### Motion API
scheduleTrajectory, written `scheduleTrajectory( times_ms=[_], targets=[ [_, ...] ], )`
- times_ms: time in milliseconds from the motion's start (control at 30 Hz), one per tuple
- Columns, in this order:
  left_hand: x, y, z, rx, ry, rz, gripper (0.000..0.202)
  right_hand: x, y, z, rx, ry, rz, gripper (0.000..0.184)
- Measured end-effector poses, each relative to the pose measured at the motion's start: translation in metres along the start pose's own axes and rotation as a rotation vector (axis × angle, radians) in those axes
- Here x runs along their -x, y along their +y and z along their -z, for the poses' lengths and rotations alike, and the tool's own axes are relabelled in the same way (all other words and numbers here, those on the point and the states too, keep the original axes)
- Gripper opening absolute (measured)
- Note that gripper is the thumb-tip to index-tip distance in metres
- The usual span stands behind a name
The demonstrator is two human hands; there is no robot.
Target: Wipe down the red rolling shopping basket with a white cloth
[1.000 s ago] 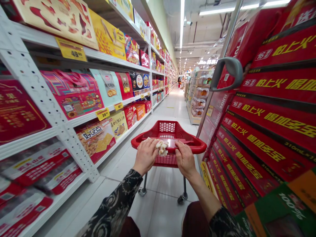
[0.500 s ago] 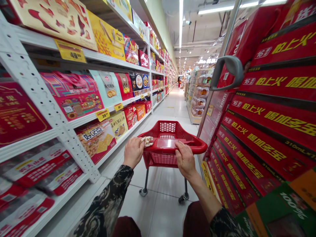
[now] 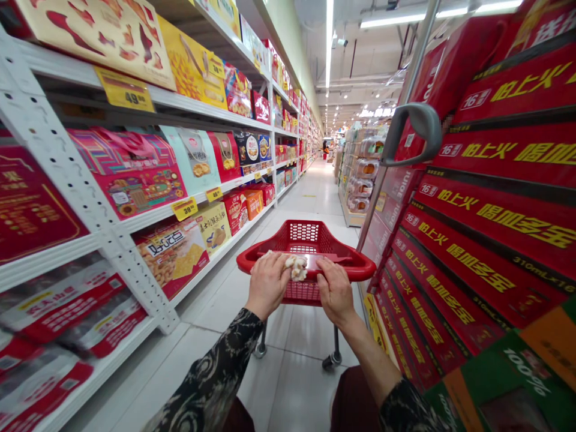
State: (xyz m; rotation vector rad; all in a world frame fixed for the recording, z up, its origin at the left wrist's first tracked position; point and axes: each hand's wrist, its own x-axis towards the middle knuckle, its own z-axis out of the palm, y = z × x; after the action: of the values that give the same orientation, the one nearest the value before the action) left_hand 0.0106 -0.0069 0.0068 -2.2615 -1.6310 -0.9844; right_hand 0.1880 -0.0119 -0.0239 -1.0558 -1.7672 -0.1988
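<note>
A red plastic shopping cart (image 3: 310, 231) with a lattice basket stands right in front of me. My left hand (image 3: 269, 282) is closed on a crumpled, off-white cloth (image 3: 296, 267), pressing it onto the cart's red handle (image 3: 360, 270) left of the middle. To the right of the cloth, my right hand (image 3: 335, 291) grips the same handle, fingers over the top and thumb hidden from me. A small gap separates the two hands.
White shelves (image 3: 139, 225) with boxed biscuits and price tags line the left. Stacked red drink cartons (image 3: 504, 207) rise close on the right, beside a grey handle on a metal pole (image 3: 438, 135). The tiled aisle (image 3: 306, 201) runs ahead, past a display of packed goods (image 3: 362, 174).
My left hand has slid rightward along the handle with the cloth, from its left end toward the middle. My right hand has stayed nearly in place.
</note>
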Motion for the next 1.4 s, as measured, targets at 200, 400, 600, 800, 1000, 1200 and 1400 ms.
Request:
scheduleTrajectory(
  times_ms=[200,400,600,800,1000,1200,1400],
  targets=[
    [-0.002,0.008,-0.001,-0.026,0.009,0.011,0.028,0.001,-0.003,0.0,-0.018,-0.002,-0.011,0.034],
    [0.0,0.033,-0.006,-0.034,-0.024,-0.126,0.03,0.002,-0.004,0.001,-0.028,-0.009,-0.023,0.034],
    [-0.031,0.025,-0.001,-0.073,-0.101,-0.02,0.024,0.005,-0.006,0.004,-0.054,0.016,-0.021,0.036],
    [-0.034,0.038,-0.006,-0.076,-0.103,-0.07,0.022,0.006,-0.009,0.002,-0.058,0.041,-0.012,0.037],
    [-0.02,0.055,-0.014,0.008,-0.081,-0.163,0.027,0.007,-0.004,0.002,-0.048,0.081,-0.02,0.037],
    [-0.019,0.038,-0.006,0.004,-0.107,-0.139,0.028,0.006,0.0,0.008,-0.075,0.059,-0.039,0.036],
    [-0.019,0.028,-0.004,-0.029,-0.077,-0.074,0.027,0.004,-0.002,0.008,-0.078,0.059,-0.059,0.037]
  ],
)
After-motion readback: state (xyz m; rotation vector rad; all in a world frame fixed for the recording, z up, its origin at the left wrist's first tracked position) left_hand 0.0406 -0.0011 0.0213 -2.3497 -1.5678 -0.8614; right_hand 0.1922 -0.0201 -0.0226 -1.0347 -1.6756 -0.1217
